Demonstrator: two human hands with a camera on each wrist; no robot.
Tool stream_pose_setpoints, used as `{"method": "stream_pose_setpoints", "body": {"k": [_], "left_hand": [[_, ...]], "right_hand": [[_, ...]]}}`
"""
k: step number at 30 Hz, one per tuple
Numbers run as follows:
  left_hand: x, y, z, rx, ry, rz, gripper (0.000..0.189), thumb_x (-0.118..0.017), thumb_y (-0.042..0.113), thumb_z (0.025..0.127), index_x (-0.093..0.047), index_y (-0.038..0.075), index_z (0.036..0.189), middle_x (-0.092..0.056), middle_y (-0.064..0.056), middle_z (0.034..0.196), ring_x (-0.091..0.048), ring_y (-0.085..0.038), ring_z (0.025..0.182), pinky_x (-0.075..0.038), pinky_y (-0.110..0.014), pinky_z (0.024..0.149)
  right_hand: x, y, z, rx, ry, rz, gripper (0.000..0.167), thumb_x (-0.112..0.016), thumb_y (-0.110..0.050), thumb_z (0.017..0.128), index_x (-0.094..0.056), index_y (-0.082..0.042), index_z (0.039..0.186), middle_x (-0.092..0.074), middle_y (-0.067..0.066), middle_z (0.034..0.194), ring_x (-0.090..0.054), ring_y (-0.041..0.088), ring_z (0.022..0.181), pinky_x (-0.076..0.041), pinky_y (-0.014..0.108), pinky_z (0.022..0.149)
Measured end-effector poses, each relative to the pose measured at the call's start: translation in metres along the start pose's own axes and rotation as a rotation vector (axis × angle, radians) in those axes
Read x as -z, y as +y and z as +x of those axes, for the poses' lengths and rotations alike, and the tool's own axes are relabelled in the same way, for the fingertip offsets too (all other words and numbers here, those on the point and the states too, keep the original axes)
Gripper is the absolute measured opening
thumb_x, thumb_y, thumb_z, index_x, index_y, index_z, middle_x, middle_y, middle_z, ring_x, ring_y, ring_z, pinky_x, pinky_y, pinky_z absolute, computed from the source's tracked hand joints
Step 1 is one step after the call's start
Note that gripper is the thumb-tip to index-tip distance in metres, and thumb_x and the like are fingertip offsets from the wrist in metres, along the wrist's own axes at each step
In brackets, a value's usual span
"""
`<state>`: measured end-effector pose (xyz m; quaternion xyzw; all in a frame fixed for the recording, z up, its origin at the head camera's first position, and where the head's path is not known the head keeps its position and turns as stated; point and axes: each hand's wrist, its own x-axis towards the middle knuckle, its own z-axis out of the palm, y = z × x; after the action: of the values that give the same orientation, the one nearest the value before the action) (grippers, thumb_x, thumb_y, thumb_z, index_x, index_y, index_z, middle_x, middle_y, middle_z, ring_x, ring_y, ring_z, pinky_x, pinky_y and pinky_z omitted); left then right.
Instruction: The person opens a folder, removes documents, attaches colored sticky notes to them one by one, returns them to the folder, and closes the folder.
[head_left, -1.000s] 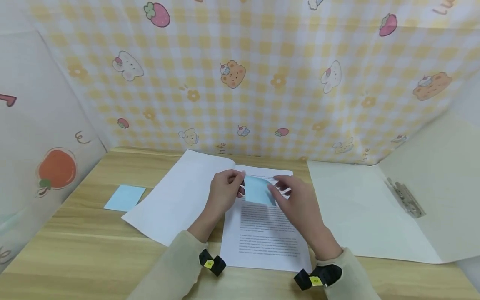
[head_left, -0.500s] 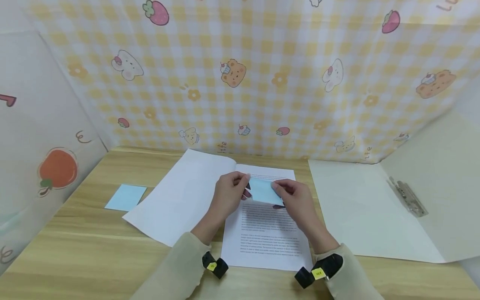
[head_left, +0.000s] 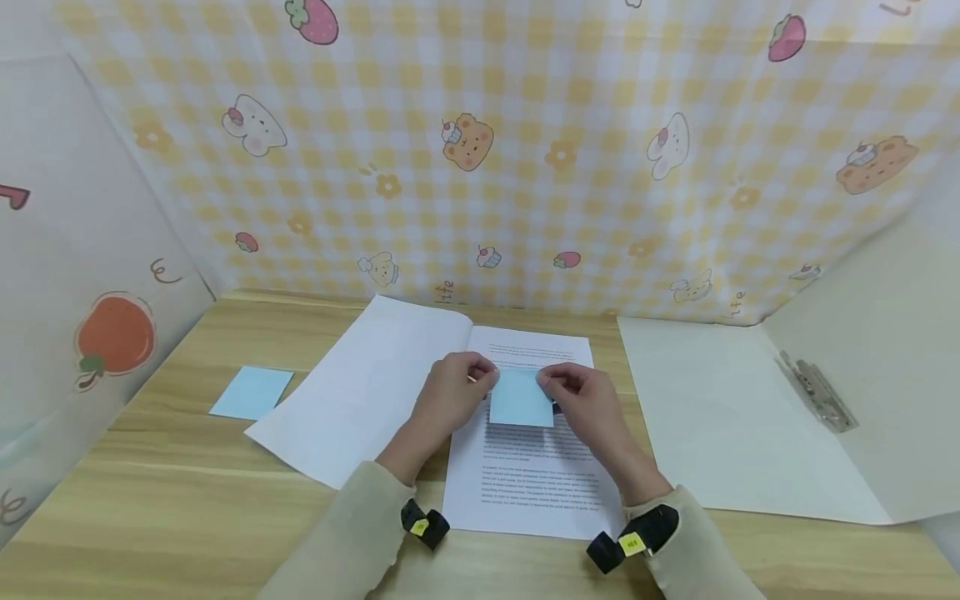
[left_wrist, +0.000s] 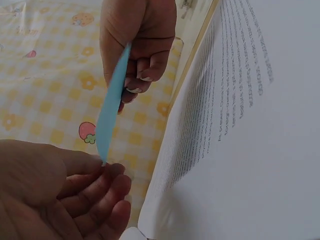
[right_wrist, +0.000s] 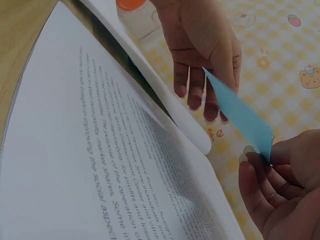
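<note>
Between both hands hangs a light-blue sticky note (head_left: 521,398), held over the printed page of an open stack of paper (head_left: 536,492). My left hand (head_left: 454,390) pinches its upper left corner between thumb and index finger. At the upper right corner, my right hand (head_left: 588,400) pinches it the same way. Both wrist views show the note (left_wrist: 112,107) raised off the sheet, nearly edge-on. In the right wrist view the note (right_wrist: 242,117) stretches from one hand to the other. Printed lines show above and below it in the head view.
A second light-blue sticky note or pad (head_left: 252,392) lies on the wooden table (head_left: 187,500) at left, beside the turned-over white sheet (head_left: 360,383). To the right an open white folder (head_left: 742,417) with a metal clip (head_left: 816,392) leans against the side wall.
The note was curled and slanted, with the right hand loose at its edge. The right hand now grips its upper right corner, and the note hangs flat and square, slightly lower.
</note>
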<state>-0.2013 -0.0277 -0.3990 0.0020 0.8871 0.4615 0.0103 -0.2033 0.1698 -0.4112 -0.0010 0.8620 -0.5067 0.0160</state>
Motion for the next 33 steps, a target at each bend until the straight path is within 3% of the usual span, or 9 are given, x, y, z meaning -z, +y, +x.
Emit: {"method": "stream_pose_setpoints", "body": {"k": [4, 11, 20, 27, 33], "left_hand": [[0.002, -0.003, 0.0, 0.034, -0.008, 0.102, 0.015, -0.068, 0.02, 0.097, -0.077, 0.009, 0.102, -0.073, -0.003, 0.094, -0.061, -0.017, 0.081, -0.051, -0.028, 0.071], [-0.001, -0.009, 0.003, 0.086, -0.013, 0.2, 0.015, -0.069, 0.013, 0.095, -0.076, 0.006, 0.106, -0.073, -0.007, 0.096, -0.062, -0.019, 0.083, -0.054, -0.032, 0.077], [-0.004, -0.011, 0.003, 0.098, -0.004, 0.233, 0.016, -0.068, 0.01, 0.095, -0.075, 0.005, 0.108, -0.072, -0.007, 0.097, -0.061, -0.02, 0.085, -0.052, -0.031, 0.077], [-0.009, -0.01, -0.002, 0.055, -0.023, 0.307, 0.026, -0.073, 0.009, 0.091, -0.073, 0.004, 0.116, -0.073, -0.01, 0.112, -0.067, -0.024, 0.101, -0.056, -0.04, 0.09], [-0.014, -0.008, -0.011, -0.027, -0.019, 0.448, 0.036, -0.074, 0.011, 0.091, -0.068, 0.002, 0.126, -0.068, -0.013, 0.115, -0.067, -0.026, 0.103, -0.057, -0.038, 0.089]], "right_hand": [[-0.005, 0.005, 0.001, 0.015, -0.026, -0.02, 0.021, -0.066, -0.02, 0.099, -0.075, -0.008, 0.113, -0.074, 0.011, 0.102, -0.065, 0.017, 0.079, -0.059, 0.022, 0.071], [-0.012, 0.014, 0.003, -0.007, -0.024, -0.055, 0.018, -0.067, -0.019, 0.098, -0.077, -0.007, 0.108, -0.073, 0.009, 0.093, -0.062, 0.015, 0.073, -0.055, 0.02, 0.066], [-0.017, 0.023, 0.006, -0.006, -0.043, -0.053, 0.017, -0.067, -0.016, 0.098, -0.076, -0.006, 0.108, -0.073, 0.009, 0.091, -0.062, 0.015, 0.068, -0.052, 0.019, 0.061], [-0.018, 0.026, 0.006, 0.003, -0.037, -0.065, 0.016, -0.067, -0.015, 0.097, -0.077, -0.005, 0.106, -0.073, 0.009, 0.089, -0.062, 0.013, 0.066, -0.052, 0.019, 0.06], [-0.02, 0.028, 0.007, 0.021, -0.032, -0.064, 0.016, -0.069, -0.015, 0.096, -0.077, -0.005, 0.105, -0.074, 0.009, 0.092, -0.064, 0.013, 0.068, -0.056, 0.019, 0.062]]}}
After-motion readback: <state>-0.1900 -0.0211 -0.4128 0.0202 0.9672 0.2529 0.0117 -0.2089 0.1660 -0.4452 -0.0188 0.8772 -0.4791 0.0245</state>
